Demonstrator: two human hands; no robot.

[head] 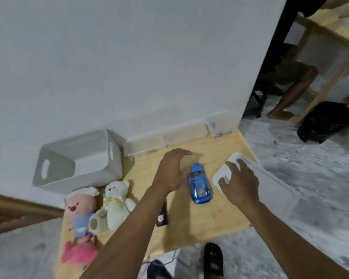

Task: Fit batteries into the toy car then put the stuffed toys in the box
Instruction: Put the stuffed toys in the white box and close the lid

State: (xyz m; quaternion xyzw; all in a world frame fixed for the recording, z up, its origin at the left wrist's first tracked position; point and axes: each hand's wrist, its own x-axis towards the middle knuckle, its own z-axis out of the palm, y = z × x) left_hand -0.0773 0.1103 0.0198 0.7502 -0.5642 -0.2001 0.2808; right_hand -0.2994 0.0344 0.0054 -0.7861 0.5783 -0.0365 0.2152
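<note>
Toy car [199,183] on the counter [210,218].
Left grip [173,172], released and spread, hovers at its 9 o'clock; right grip [238,184], released, lies flat on a white lid [274,188] at 3; stuffed toys [117,202] at 8, box [77,158] at 10.

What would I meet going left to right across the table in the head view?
Pink stuffed toy → white teddy bear → left hand → blue toy car → right hand, resting on a white container.

A white wall [129,67] backs the light wooden table [210,218] on a grey speckled floor [310,188]
</note>
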